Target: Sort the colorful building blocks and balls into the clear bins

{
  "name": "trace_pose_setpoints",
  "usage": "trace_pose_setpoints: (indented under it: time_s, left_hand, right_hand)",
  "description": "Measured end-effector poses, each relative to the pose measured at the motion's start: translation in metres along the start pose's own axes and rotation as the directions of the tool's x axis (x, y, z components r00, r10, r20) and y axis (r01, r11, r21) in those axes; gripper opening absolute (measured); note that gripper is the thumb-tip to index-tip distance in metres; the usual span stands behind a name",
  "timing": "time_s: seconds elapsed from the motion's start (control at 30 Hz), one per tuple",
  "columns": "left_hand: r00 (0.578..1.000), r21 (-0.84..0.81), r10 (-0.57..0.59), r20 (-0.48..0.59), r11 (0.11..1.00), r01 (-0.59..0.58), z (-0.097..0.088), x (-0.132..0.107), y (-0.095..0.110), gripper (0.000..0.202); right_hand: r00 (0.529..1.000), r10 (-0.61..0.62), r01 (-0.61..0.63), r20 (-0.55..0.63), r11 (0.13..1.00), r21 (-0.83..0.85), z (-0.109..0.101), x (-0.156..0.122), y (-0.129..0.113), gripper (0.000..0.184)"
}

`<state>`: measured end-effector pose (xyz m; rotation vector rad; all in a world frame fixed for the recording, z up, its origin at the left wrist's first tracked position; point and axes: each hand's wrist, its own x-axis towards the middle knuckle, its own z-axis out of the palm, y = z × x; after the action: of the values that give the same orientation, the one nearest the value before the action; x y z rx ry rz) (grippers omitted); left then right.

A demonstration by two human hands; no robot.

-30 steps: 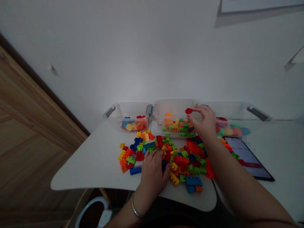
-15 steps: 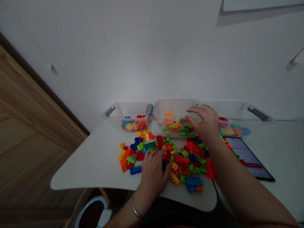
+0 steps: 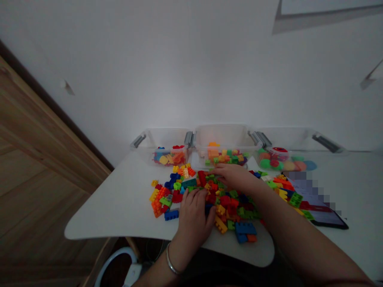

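Right grip [image 3: 235, 175] reaches over scattered bricks [image 3: 229, 201], left grip [image 3: 193, 213] resting among them.

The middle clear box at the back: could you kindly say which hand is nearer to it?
Right: the right hand is over the bricks just in front of the clear box; the left hand is among them, nearer the person.

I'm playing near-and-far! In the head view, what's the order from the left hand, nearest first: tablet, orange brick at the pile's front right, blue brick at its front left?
From the left hand:
1. Blue brick, close by on its left.
2. Orange brick, off to its right.
3. Tablet, far over on the right.
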<state>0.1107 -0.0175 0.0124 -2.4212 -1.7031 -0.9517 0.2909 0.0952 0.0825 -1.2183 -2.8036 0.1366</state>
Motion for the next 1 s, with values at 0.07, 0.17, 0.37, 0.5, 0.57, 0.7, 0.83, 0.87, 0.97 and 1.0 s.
trace_pose_setpoints:
  time_s: [0.07,0.17,0.37,0.5,0.57,0.7,0.83,0.87,0.97,1.0]
  left_hand:
    - [1.000,-0.002,0.002,0.007,1.000,-0.002,0.000,0.000,0.000,0.038]
    - [1.000,-0.002,0.001,0.005,1.000,-0.001,0.000,0.000,0.000,0.038]
    - [1.000,-0.005,0.013,-0.005,1.000,-0.013,0.000,0.000,0.000,0.038]
    - [1.000,-0.009,0.004,-0.001,1.000,-0.004,0.000,0.000,0.000,0.038]
    - [1.000,-0.009,0.004,-0.004,1.000,-0.004,0.000,0.000,0.000,0.038]
    - [1.000,-0.003,0.005,-0.010,1.000,-0.005,0.000,0.000,0.001,0.039]
    - [1.000,-0.001,0.006,-0.010,1.000,-0.006,0.000,0.000,0.001,0.039]
    - [1.000,-0.002,0.007,-0.009,1.000,-0.007,0.000,0.000,0.001,0.039]
    - [1.000,-0.007,0.008,-0.003,1.000,-0.008,-0.001,0.000,0.001,0.038]
    - [1.000,-0.009,0.009,-0.001,1.000,-0.009,-0.001,0.000,0.001,0.038]
  right_hand:
    - [1.000,0.014,-0.014,0.024,0.999,-0.033,0.007,0.002,0.003,0.047]
    - [0.999,0.027,-0.024,0.046,0.998,-0.062,0.014,0.003,0.008,0.050]
    - [0.996,0.086,-0.082,0.039,0.992,-0.101,0.011,0.002,0.007,0.040]
    - [0.988,0.149,-0.140,0.048,0.978,-0.152,0.002,-0.001,0.003,0.030]
    - [0.986,0.163,-0.154,0.040,0.974,-0.168,-0.001,-0.003,0.002,0.026]
    - [0.979,0.201,-0.195,0.015,0.962,-0.193,-0.002,-0.003,0.001,0.026]
    - [0.972,0.232,-0.218,0.039,0.952,-0.217,0.002,-0.002,0.002,0.024]
    - [0.971,0.236,-0.222,0.041,0.950,-0.220,0.004,-0.001,0.002,0.023]
    - [0.970,0.239,-0.226,0.037,0.950,-0.215,0.006,0.000,0.003,0.022]
    - [0.971,0.237,-0.224,0.037,0.951,-0.211,0.007,0.000,0.004,0.022]
